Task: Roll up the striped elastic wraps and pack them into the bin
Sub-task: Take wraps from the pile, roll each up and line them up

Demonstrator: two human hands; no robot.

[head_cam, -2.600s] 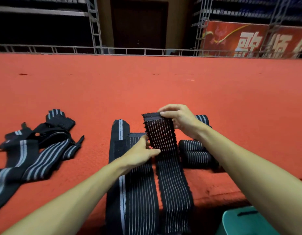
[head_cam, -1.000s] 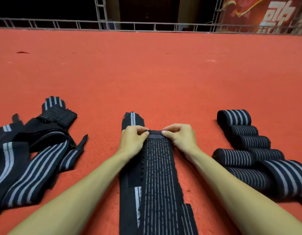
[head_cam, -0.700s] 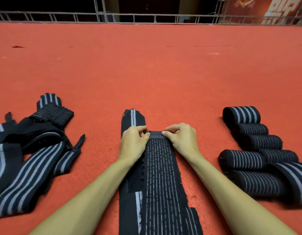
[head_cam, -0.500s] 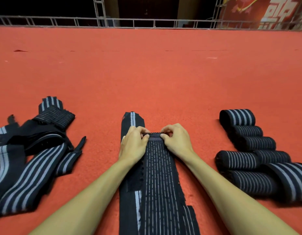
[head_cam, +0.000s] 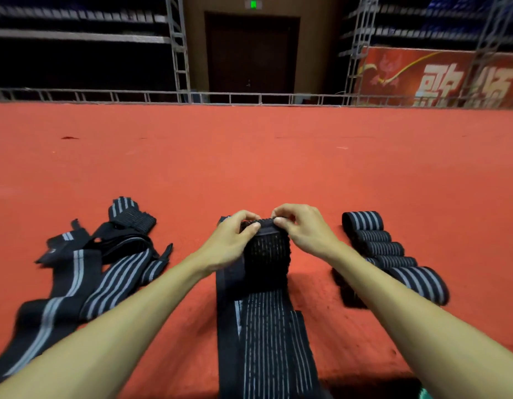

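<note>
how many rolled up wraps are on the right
5 rolled wraps show, lined up right of the right arm, farthest to nearest; others may hide behind it.

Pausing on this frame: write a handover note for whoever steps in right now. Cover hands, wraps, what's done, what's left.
Left hand and right hand both pinch the far end of the centre wrap, lifted off the red carpet; the rest lies flat.
A second flat wrap lies along its left edge.
Done: several rolled wraps lined up on the right.
Left: roll this one, the flat one and the loose pile on the left, then pack all. No bin clearly in view.
</note>
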